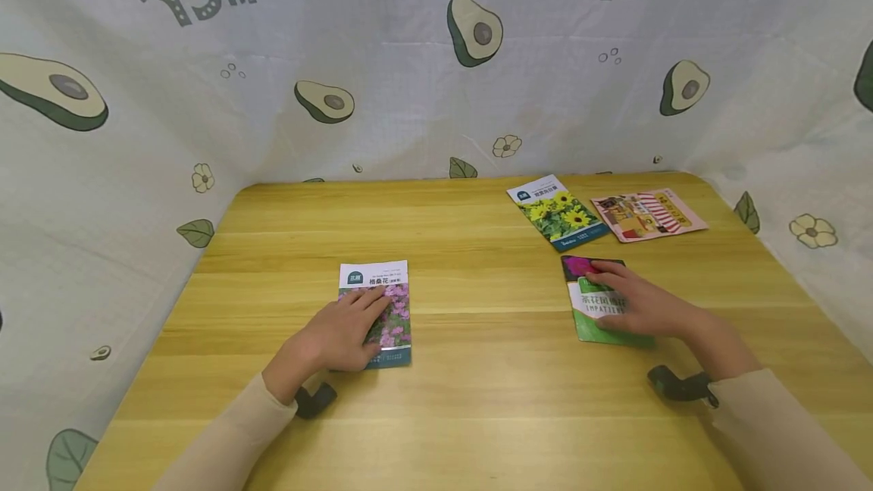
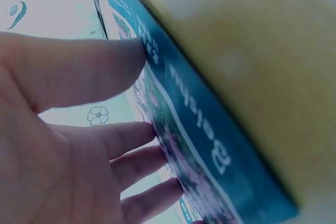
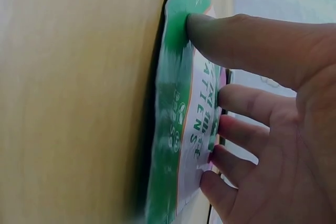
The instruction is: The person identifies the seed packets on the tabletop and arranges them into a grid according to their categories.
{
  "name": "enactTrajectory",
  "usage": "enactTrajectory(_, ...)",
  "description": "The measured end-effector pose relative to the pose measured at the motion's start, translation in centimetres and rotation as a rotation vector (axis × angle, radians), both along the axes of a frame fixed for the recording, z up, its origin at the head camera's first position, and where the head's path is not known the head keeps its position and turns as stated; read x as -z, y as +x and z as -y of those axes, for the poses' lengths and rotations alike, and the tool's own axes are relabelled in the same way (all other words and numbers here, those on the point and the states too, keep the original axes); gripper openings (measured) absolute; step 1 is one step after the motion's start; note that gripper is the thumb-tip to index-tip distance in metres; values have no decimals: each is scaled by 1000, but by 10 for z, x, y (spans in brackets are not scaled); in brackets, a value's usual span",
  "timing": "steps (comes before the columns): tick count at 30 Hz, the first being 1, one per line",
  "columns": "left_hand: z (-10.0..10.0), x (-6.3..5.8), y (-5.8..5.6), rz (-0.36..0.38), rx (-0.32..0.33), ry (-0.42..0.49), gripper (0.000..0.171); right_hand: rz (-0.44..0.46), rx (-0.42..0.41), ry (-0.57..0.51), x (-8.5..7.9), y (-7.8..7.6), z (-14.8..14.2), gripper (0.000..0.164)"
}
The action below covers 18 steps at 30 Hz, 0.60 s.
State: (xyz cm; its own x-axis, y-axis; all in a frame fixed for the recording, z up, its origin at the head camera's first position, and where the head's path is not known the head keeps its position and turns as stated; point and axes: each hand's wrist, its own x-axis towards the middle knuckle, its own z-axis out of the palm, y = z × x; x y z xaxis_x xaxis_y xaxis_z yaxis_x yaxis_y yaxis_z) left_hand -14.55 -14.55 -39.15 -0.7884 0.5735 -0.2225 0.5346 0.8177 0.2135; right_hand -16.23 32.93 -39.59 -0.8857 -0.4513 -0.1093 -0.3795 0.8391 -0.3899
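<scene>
My left hand (image 1: 339,333) rests on a flower seed packet (image 1: 395,328) with pink blossoms and a blue-green bottom band, lying flat left of the middle. In the left wrist view the thumb (image 2: 115,69) and fingertips touch its face. At the right, my right hand (image 1: 644,305) lies on a green and white seed packet (image 1: 603,333) marked "IMPATIEN…". Part of that packet is hidden under the fingers. The right wrist view shows the thumb (image 3: 215,32) on its green band (image 3: 168,129) and the other fingertips on its far part.
Behind the right hand lie a seed packet with yellow flowers (image 1: 562,214) and a pink packet with a striped awning picture (image 1: 651,214), close together. A wooden table (image 1: 477,415) bears them all. An avocado-patterned white cloth (image 1: 409,29) hangs at the back and sides.
</scene>
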Motion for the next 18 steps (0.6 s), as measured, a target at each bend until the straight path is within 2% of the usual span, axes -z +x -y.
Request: enactTrajectory(18, 0, -3, 0, -7, 12, 23, 74, -5, -24, -8, 0, 0, 7, 74)
